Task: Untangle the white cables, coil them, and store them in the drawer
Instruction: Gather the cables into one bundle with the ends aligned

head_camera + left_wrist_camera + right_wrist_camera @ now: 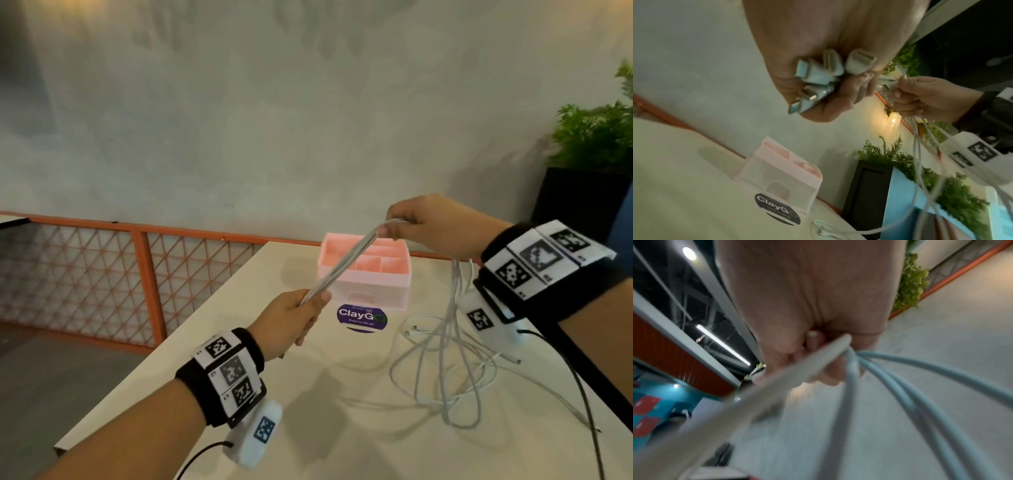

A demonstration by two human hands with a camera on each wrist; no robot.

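Several white cables [346,262] run taut as one bundle between my two hands above the table. My left hand [296,313] grips their plug ends; the left wrist view shows several connectors [819,76] bunched in its fist [818,91]. Higher and to the right, my right hand [416,224] pinches the bundle, and the cables [890,386] fan out below its fingers [813,340]. The loose remainder [448,373] hangs from that hand and lies in tangled loops on the table. Behind the bundle stands the pink drawer organizer [364,274], its front drawer [777,194] closed.
A round purple ClayGo sticker [362,317] lies on the white table [239,394] in front of the organizer. An orange mesh railing [144,277] runs beyond the table's left edge. A potted plant in a black planter [582,202] stands at the far right.
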